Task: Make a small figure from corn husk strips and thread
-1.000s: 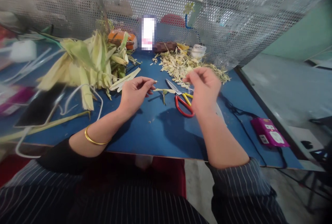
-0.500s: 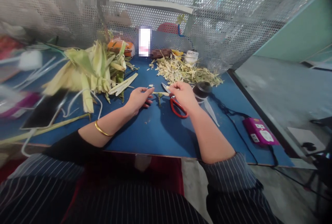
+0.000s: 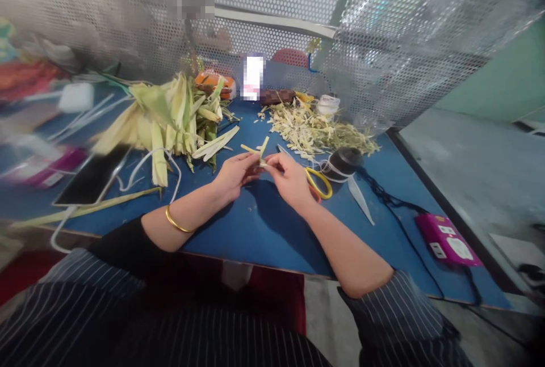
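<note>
My left hand (image 3: 233, 174) and my right hand (image 3: 290, 175) meet over the middle of the blue table (image 3: 255, 225). Both pinch a small piece made of pale yellow leaf strips (image 3: 260, 150), whose ends stick up between the fingertips. Just behind my right hand lie scissors (image 3: 317, 181) with yellow and red handles. A gold bangle sits on my left wrist.
A heap of yellow-green leaves (image 3: 170, 117) lies at the back left, leaf trimmings (image 3: 315, 131) at the back right. A dark tape roll (image 3: 344, 160), a black phone (image 3: 91, 175) with white cables and a pink power strip (image 3: 447, 239) lie around. Perforated metal screens wall the table.
My hands came together from either side and lifted the leaf strip piece off the table. The view shifted slightly.
</note>
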Action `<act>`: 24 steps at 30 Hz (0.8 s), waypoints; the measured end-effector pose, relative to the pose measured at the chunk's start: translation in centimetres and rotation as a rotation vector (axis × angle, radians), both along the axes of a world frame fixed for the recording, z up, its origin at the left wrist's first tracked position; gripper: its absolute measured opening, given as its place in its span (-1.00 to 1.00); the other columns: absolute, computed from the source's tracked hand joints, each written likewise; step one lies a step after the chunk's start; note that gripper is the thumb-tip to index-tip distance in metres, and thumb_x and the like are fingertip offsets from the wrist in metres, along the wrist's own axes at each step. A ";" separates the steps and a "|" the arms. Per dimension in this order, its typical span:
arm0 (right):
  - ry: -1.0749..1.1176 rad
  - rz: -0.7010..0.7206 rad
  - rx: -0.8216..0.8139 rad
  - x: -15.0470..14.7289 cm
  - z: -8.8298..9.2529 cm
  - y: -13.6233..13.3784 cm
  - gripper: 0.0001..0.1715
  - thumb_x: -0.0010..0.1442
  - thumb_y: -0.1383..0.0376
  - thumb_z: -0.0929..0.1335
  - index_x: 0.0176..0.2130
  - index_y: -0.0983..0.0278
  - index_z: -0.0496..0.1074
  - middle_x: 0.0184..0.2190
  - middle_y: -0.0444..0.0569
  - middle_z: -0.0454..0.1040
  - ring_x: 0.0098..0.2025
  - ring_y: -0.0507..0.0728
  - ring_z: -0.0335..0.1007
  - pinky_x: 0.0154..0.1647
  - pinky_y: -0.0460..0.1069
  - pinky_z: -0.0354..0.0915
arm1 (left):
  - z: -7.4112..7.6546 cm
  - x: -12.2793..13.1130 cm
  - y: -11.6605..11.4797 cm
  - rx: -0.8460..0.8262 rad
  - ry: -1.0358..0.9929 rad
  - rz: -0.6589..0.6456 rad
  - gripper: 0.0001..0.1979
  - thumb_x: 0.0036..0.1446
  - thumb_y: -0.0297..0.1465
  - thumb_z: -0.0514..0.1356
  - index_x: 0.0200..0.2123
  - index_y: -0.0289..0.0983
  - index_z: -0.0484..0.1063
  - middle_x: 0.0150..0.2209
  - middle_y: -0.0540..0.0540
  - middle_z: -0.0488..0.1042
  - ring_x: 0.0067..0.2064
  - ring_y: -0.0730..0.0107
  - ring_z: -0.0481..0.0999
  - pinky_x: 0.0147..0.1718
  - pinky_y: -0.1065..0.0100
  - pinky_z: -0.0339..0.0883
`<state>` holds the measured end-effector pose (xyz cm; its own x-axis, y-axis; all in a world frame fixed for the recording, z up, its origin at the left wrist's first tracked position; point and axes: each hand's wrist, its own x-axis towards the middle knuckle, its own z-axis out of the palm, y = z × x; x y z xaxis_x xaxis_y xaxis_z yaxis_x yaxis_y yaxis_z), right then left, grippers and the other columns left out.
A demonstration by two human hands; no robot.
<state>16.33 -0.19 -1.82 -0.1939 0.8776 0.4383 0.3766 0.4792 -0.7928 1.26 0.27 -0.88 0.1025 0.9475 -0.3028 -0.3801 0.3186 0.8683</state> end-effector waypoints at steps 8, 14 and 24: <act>0.279 -0.081 -0.124 1.0 1.8 0.3 -0.93 0.09 0.29 0.39 -0.38 0.26 0.43 -0.19 -0.02 0.54 -0.15 0.08 0.44 -0.12 0.05 0.34 | 1.0 -0.1 -0.7 0.138 0.170 -0.087 -0.78 -0.05 -0.32 0.35 -0.31 -0.28 0.55 -0.28 -0.13 0.59 -0.40 0.49 0.54 -0.46 0.48 0.31; 0.324 -0.071 -0.203 1.3 2.0 0.5 -0.91 0.04 0.28 0.44 -0.39 0.25 0.47 -0.46 -0.15 0.49 -0.43 0.00 0.35 -0.32 -0.01 0.32 | 1.3 -0.2 -1.0 0.113 0.171 -0.202 -0.70 0.01 -0.16 0.30 -0.31 -0.28 0.56 -0.30 -0.19 0.60 -0.39 0.39 0.58 -0.46 0.43 0.34; 0.349 -0.068 -0.155 1.6 1.9 0.6 -0.88 0.05 0.26 0.44 -0.35 0.24 0.47 -0.35 -0.12 0.53 -0.38 0.01 0.38 -0.26 0.00 0.35 | 0.9 -0.5 -0.8 0.146 0.164 -0.206 -0.69 0.02 -0.14 0.28 -0.31 -0.27 0.55 -0.37 -0.16 0.59 -0.46 0.45 0.53 -0.45 0.42 0.37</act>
